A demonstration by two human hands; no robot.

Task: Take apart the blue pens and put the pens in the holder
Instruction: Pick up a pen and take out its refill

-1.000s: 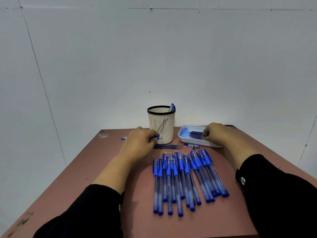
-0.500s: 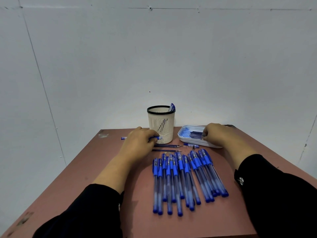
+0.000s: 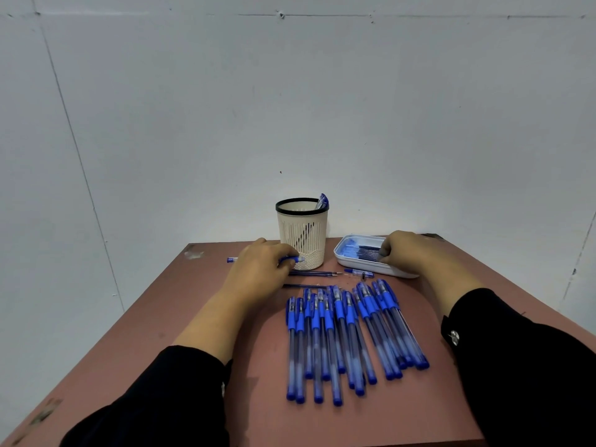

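- One view only, from a wide-angle camera worn on the person's head; nothing is shared with a second view
- It faces forward and slightly down over the reddish-brown rectangular tabletop (image 3: 200, 317) toward its far edge; the pale grey panelled wall (image 3: 290, 108) fills the upper half
- It sits close above the near edge; both black sleeves enter at the bottom corners; straight lines bow toward the frame's sides

one thin refill (image 3: 311, 286) now lies apart, nearer the pen row (image 3: 350, 333); the other (image 3: 314, 273) stays
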